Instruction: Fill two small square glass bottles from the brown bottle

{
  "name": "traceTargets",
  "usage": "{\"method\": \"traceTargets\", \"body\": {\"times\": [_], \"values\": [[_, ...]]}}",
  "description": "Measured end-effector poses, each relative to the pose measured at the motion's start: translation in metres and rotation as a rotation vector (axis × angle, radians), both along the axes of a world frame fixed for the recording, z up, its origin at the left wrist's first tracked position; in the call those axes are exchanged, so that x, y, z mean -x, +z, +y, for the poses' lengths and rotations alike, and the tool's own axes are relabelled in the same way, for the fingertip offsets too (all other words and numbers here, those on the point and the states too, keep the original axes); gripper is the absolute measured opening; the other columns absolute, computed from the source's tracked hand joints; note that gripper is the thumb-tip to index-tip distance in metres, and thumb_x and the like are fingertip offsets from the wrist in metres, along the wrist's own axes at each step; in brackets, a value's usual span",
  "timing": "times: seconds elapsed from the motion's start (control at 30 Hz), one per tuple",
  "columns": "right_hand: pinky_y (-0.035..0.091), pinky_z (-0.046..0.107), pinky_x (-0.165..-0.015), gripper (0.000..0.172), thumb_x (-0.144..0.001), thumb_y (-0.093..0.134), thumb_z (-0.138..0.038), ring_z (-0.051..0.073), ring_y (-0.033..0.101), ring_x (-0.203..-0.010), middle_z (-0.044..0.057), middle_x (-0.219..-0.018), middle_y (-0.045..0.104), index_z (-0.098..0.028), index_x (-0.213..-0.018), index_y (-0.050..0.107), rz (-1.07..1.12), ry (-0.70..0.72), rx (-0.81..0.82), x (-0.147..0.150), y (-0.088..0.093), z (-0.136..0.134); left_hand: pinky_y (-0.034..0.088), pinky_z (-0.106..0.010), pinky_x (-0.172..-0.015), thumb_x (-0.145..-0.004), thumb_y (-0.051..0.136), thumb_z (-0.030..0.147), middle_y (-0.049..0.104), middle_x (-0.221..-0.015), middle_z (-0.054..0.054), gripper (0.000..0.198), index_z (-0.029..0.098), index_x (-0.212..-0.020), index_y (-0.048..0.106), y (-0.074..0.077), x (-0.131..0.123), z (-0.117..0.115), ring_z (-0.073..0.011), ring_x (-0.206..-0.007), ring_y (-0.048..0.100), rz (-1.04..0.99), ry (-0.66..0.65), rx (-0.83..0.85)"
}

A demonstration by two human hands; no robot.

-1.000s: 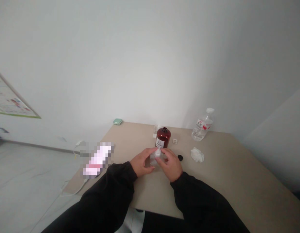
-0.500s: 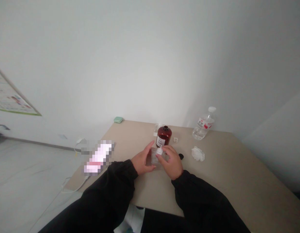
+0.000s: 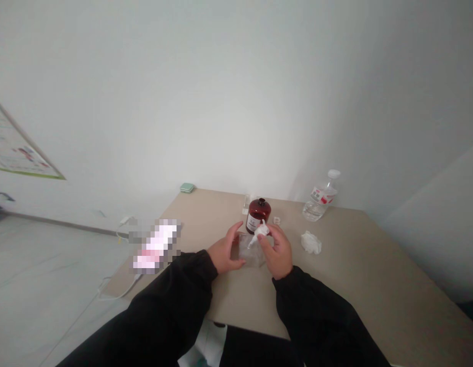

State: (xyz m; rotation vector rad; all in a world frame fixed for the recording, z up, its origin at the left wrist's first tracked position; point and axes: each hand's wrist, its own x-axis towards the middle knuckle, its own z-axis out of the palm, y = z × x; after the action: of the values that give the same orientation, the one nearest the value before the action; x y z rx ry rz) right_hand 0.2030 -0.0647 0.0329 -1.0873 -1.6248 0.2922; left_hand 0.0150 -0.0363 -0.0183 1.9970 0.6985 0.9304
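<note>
My left hand [image 3: 223, 253] steadies a clear, box-like container [image 3: 252, 257] on the table, thumb on the near side and fingers on the far side. Pinched in my right hand [image 3: 279, 254] is a crumpled white tissue [image 3: 261, 230], held above the container's right part with one twisted end pointing down toward it. Just behind stands a brown bottle [image 3: 259, 210] with a white label and an uncapped neck. What lies inside the container is too faint to make out.
A clear water bottle [image 3: 321, 198] with a white cap stands at the back right, near a second crumpled tissue [image 3: 311, 242]. Behind the brown bottle is a small clear object [image 3: 246, 204]. A blurred-out phone [image 3: 155, 247] with a cable lies left. A green case [image 3: 187, 188] sits at the back corner.
My right hand has lifted the tissue off the container's top and moved slightly right, tilting it. It now covers the small black cap. My left hand stays in place.
</note>
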Motion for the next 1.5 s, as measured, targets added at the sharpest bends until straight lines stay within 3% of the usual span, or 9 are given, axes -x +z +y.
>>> {"method": "traceTargets", "body": {"times": [0.17,0.43,0.6,0.8,0.9,1.07,1.23,1.37,1.5], "values": [[0.049,0.037,-0.080,0.023,-0.086,0.056,-0.039,0.022,0.060,-0.085,0.007,-0.091,0.066,-0.020,-0.092,0.067,0.045,0.021,0.019,-0.002,-0.001,0.002,0.042,-0.047,-0.101,-0.065,0.073,0.016,0.054,-0.125,-0.013,0.108,0.021,-0.148,0.004,0.000,0.000,0.000,-0.0267,-0.110,0.058,0.015,0.012,-0.013],[0.050,0.037,-0.079,0.034,-0.083,0.061,-0.045,0.022,0.062,-0.086,0.007,-0.097,0.068,-0.019,-0.102,0.068,0.341,0.069,0.144,-0.026,-0.009,0.013,0.038,-0.050,-0.106,-0.066,0.075,0.019,0.054,-0.128,-0.013,0.106,0.021,-0.148,0.008,-0.001,-0.001,0.000,-0.0270,-0.116,0.055,-0.039,-0.004,0.013],[0.049,0.030,-0.064,0.030,-0.074,0.068,-0.040,0.016,0.058,-0.066,0.003,-0.079,0.067,-0.018,-0.094,0.069,0.523,0.075,0.256,-0.040,-0.014,0.019,0.038,-0.050,-0.106,-0.065,0.078,0.021,0.054,-0.128,-0.013,0.107,0.022,-0.148,0.009,-0.004,0.001,0.001,-0.0272,-0.116,0.055,-0.029,0.006,0.032],[0.040,0.025,-0.050,0.029,-0.071,0.065,-0.037,0.010,0.046,-0.051,-0.005,-0.060,0.054,-0.018,-0.093,0.065,0.631,0.051,0.216,-0.064,-0.014,0.034,0.037,-0.050,-0.107,-0.067,0.076,0.018,0.053,-0.127,-0.014,0.106,0.021,-0.148,0.008,-0.005,0.002,0.001,-0.0266,-0.116,0.055,-0.021,0.003,0.021],[0.042,0.026,-0.052,0.034,-0.070,0.066,-0.038,0.011,0.048,-0.053,-0.004,-0.063,0.057,-0.018,-0.098,0.064,0.501,0.017,0.221,-0.085,-0.013,0.041,0.039,-0.051,-0.106,-0.065,0.077,0.018,0.052,-0.127,-0.014,0.107,0.021,-0.147,0.009,-0.005,0.002,0.001,-0.0272,-0.116,0.055,-0.003,0.017,0.034],[0.043,0.027,-0.052,0.037,-0.072,0.066,-0.038,0.013,0.050,-0.052,-0.003,-0.060,0.057,-0.018,-0.103,0.069,-0.060,-0.069,0.301,-0.121,-0.014,0.049,0.039,-0.051,-0.107,-0.066,0.077,0.019,0.052,-0.127,-0.013,0.106,0.022,-0.147,0.010,-0.004,0.002,0.001,-0.0274,-0.117,0.055,0.009,0.016,0.044],[0.046,0.030,-0.062,0.031,-0.075,0.060,-0.027,0.017,0.059,-0.059,-0.001,-0.066,0.066,-0.026,-0.103,0.073,-0.479,-0.192,0.254,-0.141,-0.018,0.060,0.038,-0.051,-0.108,-0.066,0.075,0.017,0.051,-0.128,-0.013,0.104,0.021,-0.147,0.009,-0.002,0.002,0.000,-0.0276,-0.119,0.054,0.021,0.009,0.036],[0.046,0.033,-0.071,0.034,-0.075,0.056,-0.022,0.019,0.062,-0.064,0.001,-0.069,0.068,-0.025,-0.104,0.073,-0.576,-0.312,0.248,-0.152,-0.022,0.066,0.038,-0.051,-0.108,-0.067,0.072,0.014,0.051,-0.127,-0.013,0.101,0.021,-0.146,0.010,-0.001,0.001,-0.001,-0.0273,-0.118,0.054,0.013,0.008,0.043],[0.045,0.036,-0.076,0.040,-0.072,0.054,-0.019,0.020,0.063,-0.068,0.002,-0.070,0.068,-0.023,-0.108,0.070,-0.579,-0.343,0.279,-0.157,-0.026,0.065,0.039,-0.052,-0.107,-0.067,0.072,0.014,0.051,-0.126,-0.013,0.100,0.022,-0.146,0.010,-0.001,0.001,-0.002,-0.0275,-0.117,0.055,0.018,0.008,0.043]]}}
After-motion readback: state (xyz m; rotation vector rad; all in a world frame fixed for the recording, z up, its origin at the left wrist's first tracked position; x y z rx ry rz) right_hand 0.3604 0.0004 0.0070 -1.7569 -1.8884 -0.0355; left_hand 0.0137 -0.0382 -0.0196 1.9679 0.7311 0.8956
